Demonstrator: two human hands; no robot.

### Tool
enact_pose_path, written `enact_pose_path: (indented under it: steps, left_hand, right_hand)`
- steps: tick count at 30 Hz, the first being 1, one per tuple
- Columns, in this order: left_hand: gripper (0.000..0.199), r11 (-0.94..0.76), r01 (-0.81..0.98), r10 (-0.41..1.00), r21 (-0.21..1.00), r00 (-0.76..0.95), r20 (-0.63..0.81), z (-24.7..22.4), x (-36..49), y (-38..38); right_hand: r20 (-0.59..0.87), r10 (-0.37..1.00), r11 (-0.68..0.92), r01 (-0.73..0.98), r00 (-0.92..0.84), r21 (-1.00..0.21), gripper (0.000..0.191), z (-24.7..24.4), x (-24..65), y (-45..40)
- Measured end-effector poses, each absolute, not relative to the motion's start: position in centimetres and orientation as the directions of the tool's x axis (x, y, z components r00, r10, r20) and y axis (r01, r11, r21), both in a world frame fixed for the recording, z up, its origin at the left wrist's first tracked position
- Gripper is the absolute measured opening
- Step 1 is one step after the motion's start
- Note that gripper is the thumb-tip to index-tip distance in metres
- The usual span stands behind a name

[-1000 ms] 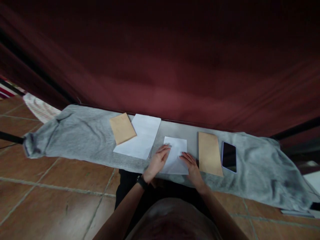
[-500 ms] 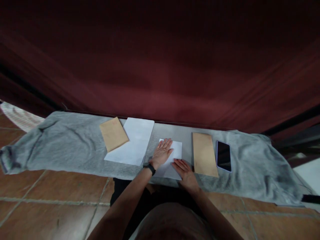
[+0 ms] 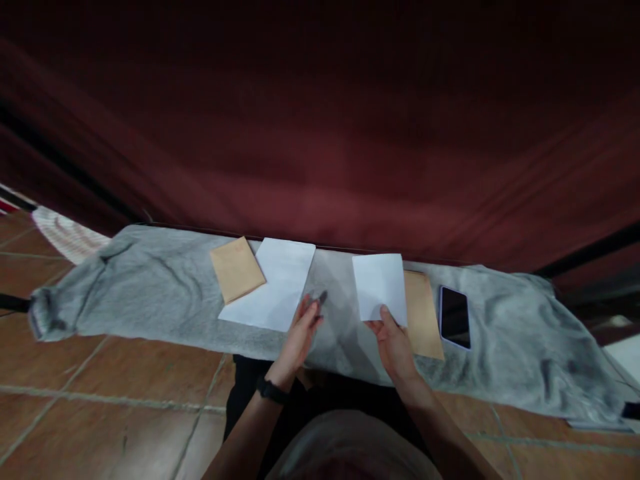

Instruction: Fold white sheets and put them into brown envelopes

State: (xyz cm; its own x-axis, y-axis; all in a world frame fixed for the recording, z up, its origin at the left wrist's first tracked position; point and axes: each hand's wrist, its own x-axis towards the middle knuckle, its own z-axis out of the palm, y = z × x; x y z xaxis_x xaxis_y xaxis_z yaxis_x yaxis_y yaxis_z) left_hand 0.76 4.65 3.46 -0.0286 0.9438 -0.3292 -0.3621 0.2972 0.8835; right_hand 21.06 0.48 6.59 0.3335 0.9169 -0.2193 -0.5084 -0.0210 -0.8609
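Observation:
My right hand point(image 3: 394, 341) grips the lower edge of a folded sheet of white paper point(image 3: 381, 283), thumb on top and fingers beneath. The paper is raised above the cloth and overlaps the left part of a brown envelope point(image 3: 423, 320). My left hand point(image 3: 301, 332), with a black band on its wrist, hovers with its fingers loosely apart and nothing seen in them. It is beside the right edge of some larger white sheets point(image 3: 280, 280). On those sheets' left part rests another brown envelope point(image 3: 237, 270), lying at a slant.
A grey cloth point(image 3: 165, 293) covers the long narrow surface. To the right of the envelope lies a phone point(image 3: 455, 319) with a dark screen. Behind stands a dark red panel point(image 3: 320, 147). Tiled floor point(image 3: 165, 380) shows in front.
Both hands were pressing the folded paper flat on the cloth. My right hand has lifted it up and to the right; my left hand has let go and moved left.

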Motion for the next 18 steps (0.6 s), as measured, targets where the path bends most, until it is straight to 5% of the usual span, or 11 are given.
enact_pose_path:
  steps: [7,13,18]
  left_hand:
    - [0.054,0.475,-0.515,0.877,0.713,0.215,-0.429,4.2,3.9,3.8]
    - [0.033,0.212,-0.282,0.969,0.936,-0.063,-0.239,3.0,2.7,4.7]
    - [0.022,0.056,-0.050,0.984,0.997,-0.167,-0.064,1.8,1.4,5.2]
  right_hand:
    - [-0.281,0.921,-0.038,-0.655,0.271,-0.754,0.035,6.3,20.2,-0.2]
    - [-0.388,0.858,-0.092,-0.643,0.336,-0.760,0.036,3.8,20.9,-0.6]
    - [-0.320,0.869,-0.109,-0.485,0.376,-0.867,0.031,1.0,21.5,-1.2]
